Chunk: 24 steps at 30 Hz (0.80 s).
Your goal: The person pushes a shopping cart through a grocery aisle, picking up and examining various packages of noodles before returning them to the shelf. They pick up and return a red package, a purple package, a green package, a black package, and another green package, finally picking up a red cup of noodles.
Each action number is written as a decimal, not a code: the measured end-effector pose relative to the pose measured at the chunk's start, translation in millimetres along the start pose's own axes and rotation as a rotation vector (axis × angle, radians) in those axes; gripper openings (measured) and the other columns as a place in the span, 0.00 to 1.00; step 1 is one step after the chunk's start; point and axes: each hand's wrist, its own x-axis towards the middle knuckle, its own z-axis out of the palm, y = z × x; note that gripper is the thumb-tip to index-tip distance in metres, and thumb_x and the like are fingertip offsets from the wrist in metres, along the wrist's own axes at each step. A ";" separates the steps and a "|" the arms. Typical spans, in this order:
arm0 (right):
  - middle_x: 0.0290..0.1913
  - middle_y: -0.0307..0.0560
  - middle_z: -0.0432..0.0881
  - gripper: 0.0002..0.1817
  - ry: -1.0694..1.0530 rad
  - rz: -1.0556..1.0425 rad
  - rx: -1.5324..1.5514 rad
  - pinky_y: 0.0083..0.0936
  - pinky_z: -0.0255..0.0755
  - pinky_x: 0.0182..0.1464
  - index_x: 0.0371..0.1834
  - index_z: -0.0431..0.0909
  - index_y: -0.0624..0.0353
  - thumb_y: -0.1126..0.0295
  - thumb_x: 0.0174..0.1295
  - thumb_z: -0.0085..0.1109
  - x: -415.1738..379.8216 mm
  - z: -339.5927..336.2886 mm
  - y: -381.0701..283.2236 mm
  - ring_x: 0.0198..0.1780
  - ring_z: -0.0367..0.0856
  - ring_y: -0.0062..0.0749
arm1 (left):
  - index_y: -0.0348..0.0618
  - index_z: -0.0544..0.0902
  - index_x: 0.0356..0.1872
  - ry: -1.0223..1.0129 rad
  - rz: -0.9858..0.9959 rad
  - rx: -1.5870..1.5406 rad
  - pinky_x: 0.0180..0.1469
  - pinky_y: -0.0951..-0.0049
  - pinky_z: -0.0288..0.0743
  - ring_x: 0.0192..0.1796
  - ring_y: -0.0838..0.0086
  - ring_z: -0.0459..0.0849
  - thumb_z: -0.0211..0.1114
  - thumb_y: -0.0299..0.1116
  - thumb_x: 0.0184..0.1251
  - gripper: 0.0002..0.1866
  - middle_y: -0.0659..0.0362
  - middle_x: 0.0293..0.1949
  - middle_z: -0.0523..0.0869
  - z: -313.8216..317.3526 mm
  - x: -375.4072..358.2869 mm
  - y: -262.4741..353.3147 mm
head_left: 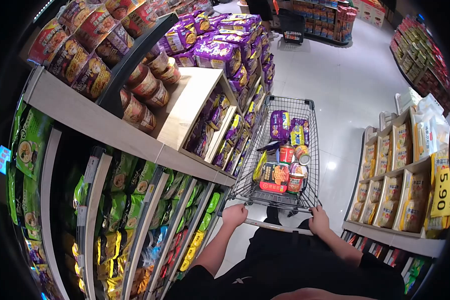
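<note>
A wire shopping cart [252, 195] stands in front of me, and both of my hands are wrapped round its handle bar [270, 225]. My left hand [234, 215] is closed at the bar's left end, near the shelf. At the right end, my right hand [319, 221] grips the same bar. Inside the basket lie purple packs of instant noodles [280, 125], a red and black boxed meal [274, 176], several round tubs such as the red one [286, 154], and a yellow-green packet [259, 166] along the left wall.
Shelves with green noodle packets [117, 212] and cup noodles [92, 77] run close on the left. Purple packs [217, 52] are piled beyond. On the right stands a display [385, 160] with a yellow price sign [441, 192]. A dark basket cart [291, 27] is farther up the aisle [330, 75].
</note>
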 end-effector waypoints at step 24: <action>0.57 0.63 0.78 0.28 -0.446 -0.648 -0.095 0.52 0.81 0.59 0.64 0.78 0.64 0.79 0.56 0.61 3.1 -128.6 212.5 0.56 0.79 0.64 | 0.51 0.90 0.36 0.153 -0.619 -0.257 0.43 0.49 0.83 0.40 0.50 0.92 0.61 0.47 0.70 0.14 0.52 0.34 0.93 182.3 -244.4 239.3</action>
